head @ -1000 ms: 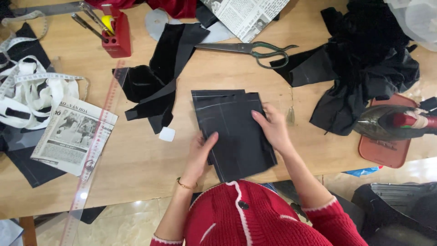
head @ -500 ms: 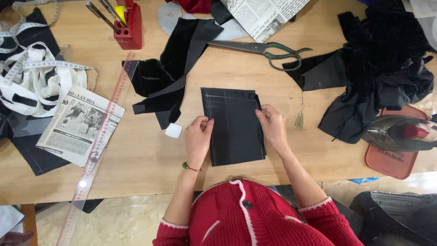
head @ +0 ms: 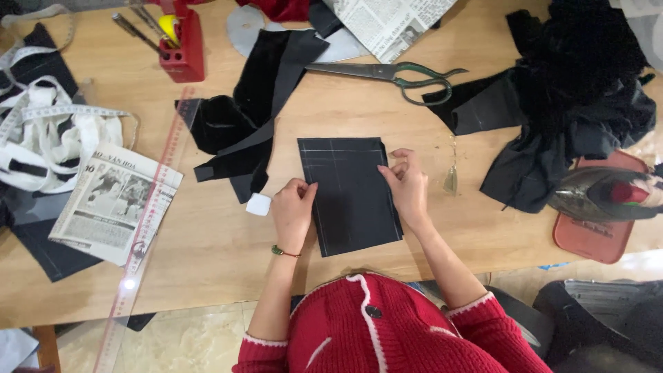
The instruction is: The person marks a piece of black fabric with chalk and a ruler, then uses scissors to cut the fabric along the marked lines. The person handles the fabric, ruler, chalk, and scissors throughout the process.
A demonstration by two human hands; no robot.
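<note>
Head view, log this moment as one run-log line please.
left hand: on left edge of black fabric piece | right hand: pinching its right edge | fabric: flat on wooden table | scissors: beyond, untouched

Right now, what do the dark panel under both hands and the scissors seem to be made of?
The panel looks like matte black woven cloth: it lies flat, with pale chalk lines. The scissors look like steel: grey shiny blades, with dark green coated handles.

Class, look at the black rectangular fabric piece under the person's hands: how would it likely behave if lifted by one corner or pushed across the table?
The black fabric piece lies thin and flat, so it would probably droop when lifted. It looks light. Both the left hand and right hand touch its edges, suggesting it may slide or bunch on the smooth wooden table.
</note>
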